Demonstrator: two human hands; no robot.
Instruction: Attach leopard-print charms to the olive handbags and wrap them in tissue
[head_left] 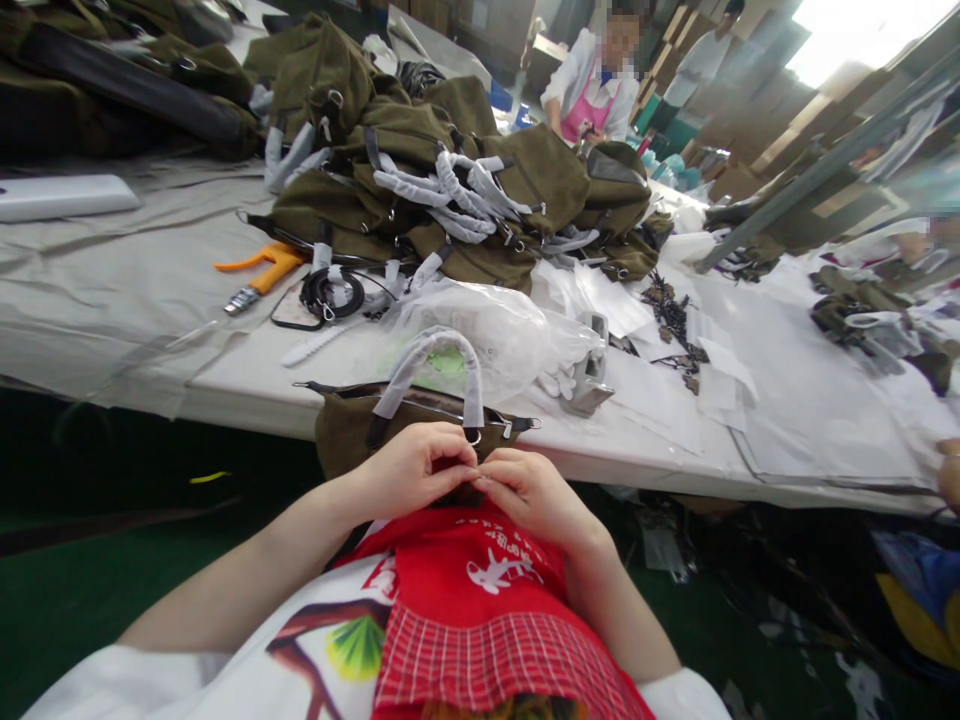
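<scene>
An olive-green handbag (341, 432) stands at the table's front edge, close against my body. Its handle (442, 345) arches up, wrapped in whitish film, and its top zipper (517, 424) runs across to the right. My left hand (424, 460) is in a pinch just in front of the bag. Fingertip to fingertip with it, my right hand (529, 490) is pinched as well. Whatever lies between the fingers is too small to make out. Both hands cover much of the bag's front.
Behind the bag lie a clear plastic bag (495, 325), a metal dispenser (591, 370), an orange-handled tool (274, 265) and a black cord coil (331, 292). Olive bags (540, 175) are heaped farther back. Papers (615, 300) spread rightward. A co-worker (592, 90) stands across the table.
</scene>
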